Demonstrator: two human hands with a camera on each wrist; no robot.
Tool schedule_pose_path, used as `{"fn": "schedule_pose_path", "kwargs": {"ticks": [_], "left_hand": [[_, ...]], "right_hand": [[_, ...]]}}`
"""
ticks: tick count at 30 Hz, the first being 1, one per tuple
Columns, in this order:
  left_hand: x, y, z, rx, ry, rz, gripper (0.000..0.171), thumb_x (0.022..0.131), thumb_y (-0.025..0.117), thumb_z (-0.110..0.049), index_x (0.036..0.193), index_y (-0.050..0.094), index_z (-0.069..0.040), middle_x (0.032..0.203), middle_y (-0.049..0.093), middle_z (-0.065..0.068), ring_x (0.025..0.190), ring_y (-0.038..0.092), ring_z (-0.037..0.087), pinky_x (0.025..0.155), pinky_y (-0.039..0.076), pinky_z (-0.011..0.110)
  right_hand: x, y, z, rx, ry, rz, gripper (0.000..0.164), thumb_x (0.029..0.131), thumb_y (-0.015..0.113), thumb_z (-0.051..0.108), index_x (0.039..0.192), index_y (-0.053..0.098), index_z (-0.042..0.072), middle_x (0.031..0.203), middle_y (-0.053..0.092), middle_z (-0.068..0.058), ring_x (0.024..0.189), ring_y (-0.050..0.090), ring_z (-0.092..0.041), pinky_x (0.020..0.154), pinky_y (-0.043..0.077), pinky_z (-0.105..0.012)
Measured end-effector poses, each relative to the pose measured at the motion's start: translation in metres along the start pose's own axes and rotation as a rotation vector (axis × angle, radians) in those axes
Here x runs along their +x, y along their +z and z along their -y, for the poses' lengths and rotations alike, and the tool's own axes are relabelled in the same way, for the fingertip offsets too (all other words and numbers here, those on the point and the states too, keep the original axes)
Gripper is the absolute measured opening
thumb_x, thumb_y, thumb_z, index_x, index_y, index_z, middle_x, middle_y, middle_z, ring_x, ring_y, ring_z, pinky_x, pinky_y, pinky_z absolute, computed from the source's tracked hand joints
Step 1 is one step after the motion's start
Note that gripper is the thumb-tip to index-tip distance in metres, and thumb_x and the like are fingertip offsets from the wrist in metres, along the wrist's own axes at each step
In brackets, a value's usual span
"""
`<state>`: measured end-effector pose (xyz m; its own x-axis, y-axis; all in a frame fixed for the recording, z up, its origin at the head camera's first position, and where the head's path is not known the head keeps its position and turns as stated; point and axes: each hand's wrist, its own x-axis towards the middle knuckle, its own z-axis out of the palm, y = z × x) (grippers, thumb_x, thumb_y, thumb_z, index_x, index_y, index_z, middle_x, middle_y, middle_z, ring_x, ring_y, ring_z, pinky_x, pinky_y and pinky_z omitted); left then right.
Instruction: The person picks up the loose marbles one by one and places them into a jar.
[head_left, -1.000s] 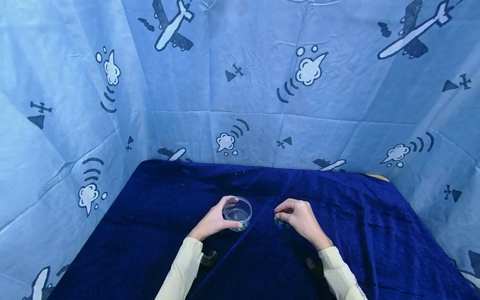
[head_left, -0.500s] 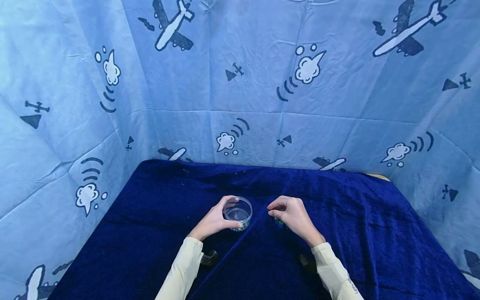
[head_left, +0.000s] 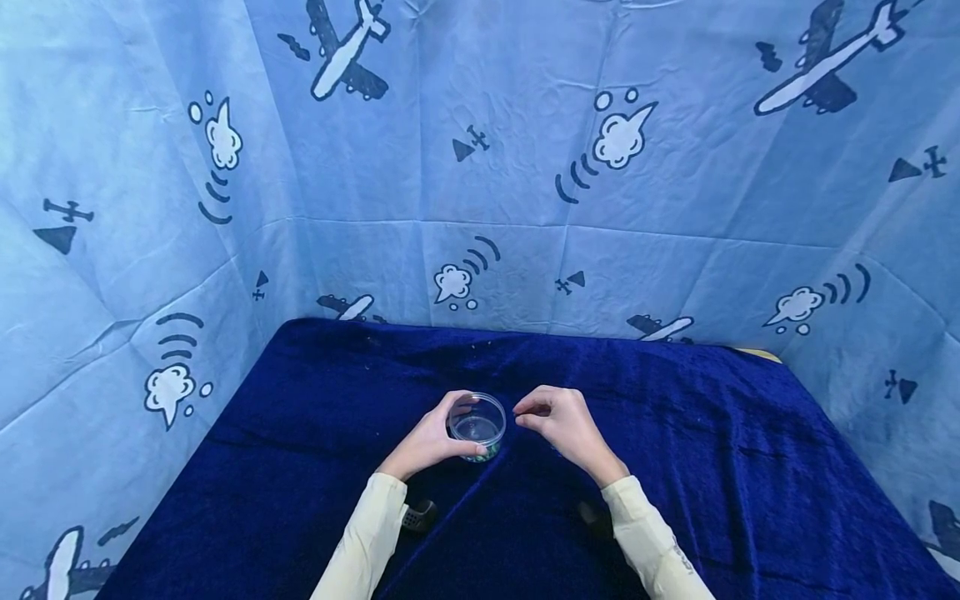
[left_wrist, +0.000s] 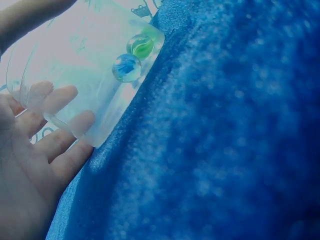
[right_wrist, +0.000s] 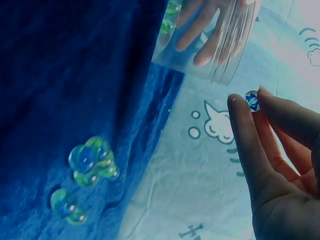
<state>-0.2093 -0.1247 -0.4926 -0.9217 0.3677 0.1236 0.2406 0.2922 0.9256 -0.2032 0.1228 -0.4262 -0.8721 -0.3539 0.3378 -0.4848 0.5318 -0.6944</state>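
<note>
Both hands are occupied above a dark blue, cloth-covered counter [head_left: 712, 433]. By the left hand [head_left: 423, 442] a clear round jar [head_left: 478, 429] is gripped from the side, its wall held between the thumb on the near side and the fingers spread round the rest. Its open mouth is turned upward; whether its base is touching the cloth cannot be told. Low inside it, a blue-swirled marble [left_wrist: 127, 68] and a green-swirled marble [left_wrist: 141, 47] are seen through the wall.

By the right hand [head_left: 566, 427] a small blue-patterned marble [right_wrist: 252, 101] is pinched between thumb and fingertip. It is held near the jar's rim, just outside it, on the right-hand side. In the right wrist view, further blue and green marbles are shown lying on the cloth in two groups, a larger cluster [right_wrist: 94, 162] and a smaller group [right_wrist: 69, 206] near it.

Pale yellow sleeves [head_left: 360, 533] are worn on both arms. Beneath the left wrist a dark perforated object [head_left: 420, 517] is partly seen. Behind the counter, light blue fabric [head_left: 517, 187] is hung, printed with planes and clouds.
</note>
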Motion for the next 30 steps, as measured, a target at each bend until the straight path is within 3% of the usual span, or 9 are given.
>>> {"fn": "schedule_pose_path", "kwargs": {"ticks": [11,30], "left_hand": [[0.001,-0.002,-0.001,-0.002,-0.009,0.015,0.081,0.080,0.089,-0.029,0.148,0.046,-0.015,0.148,0.054,0.010,0.128,0.056,0.028,0.109,0.041,0.052],[0.002,-0.001,0.003,0.008,0.001,0.012,0.081,0.082,0.088,-0.029,0.149,0.045,-0.014,0.149,0.053,0.011,0.127,0.057,0.028,0.106,0.045,0.050]], "right_hand": [[0.011,0.014,0.008,0.002,-0.081,0.011,0.012,0.086,0.079,-0.005,0.089,0.081,0.006,0.089,0.074,-0.002,0.084,0.072,-0.018,0.078,0.060,-0.035],[0.013,0.027,0.013,-0.012,-0.079,0.021,0.007,0.085,0.080,-0.004,0.091,0.080,0.000,0.090,0.075,-0.005,0.084,0.072,-0.021,0.077,0.061,-0.035]]}}
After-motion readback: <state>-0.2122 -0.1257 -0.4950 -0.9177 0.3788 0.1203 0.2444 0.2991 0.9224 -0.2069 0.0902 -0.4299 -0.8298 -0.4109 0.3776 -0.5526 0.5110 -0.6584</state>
